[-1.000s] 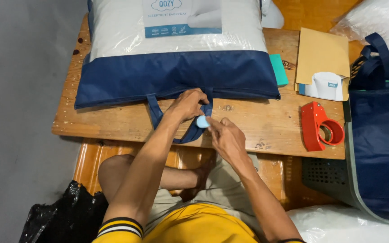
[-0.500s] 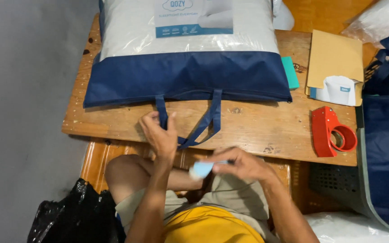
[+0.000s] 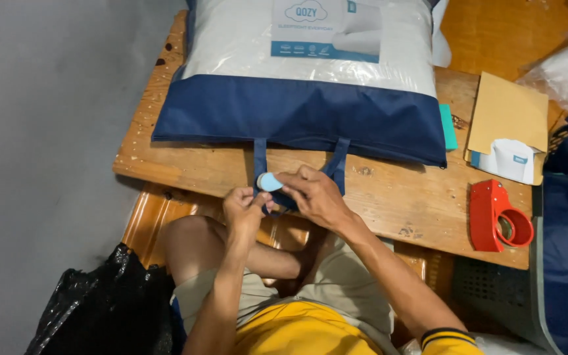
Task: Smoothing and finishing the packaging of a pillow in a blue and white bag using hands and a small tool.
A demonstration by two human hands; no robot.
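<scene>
Hands met at the near edge of the wooden bench (image 3: 185,158), right over the dark blue carry handle (image 3: 336,164) of the pillow bag (image 3: 297,115). Your right hand (image 3: 317,197) was closed, pinching a small round pale-blue tag (image 3: 269,182) between thumb and fingertips, with the tag lying against the left strap of the handle. Your left hand (image 3: 244,210) was curled shut just below it, fingers pinched at the tag's lower edge and the strap.

The bag itself lay flat across the bench: a clear plastic upper part showing a white pillow, a navy fabric band along the near side. A rectangular white and light-blue label (image 3: 327,29) sat at the top centre of the plastic.

To your right, a teal card edge (image 3: 448,126) peeked from under the bag's corner. Beyond it lay a brown cardboard sheet (image 3: 507,115) with a white and blue packet (image 3: 509,160) on its near end. A red tape dispenser (image 3: 497,217) stood nearer the bench edge. A black plastic bag (image 3: 106,302) sat on the floor by your left knee.
</scene>
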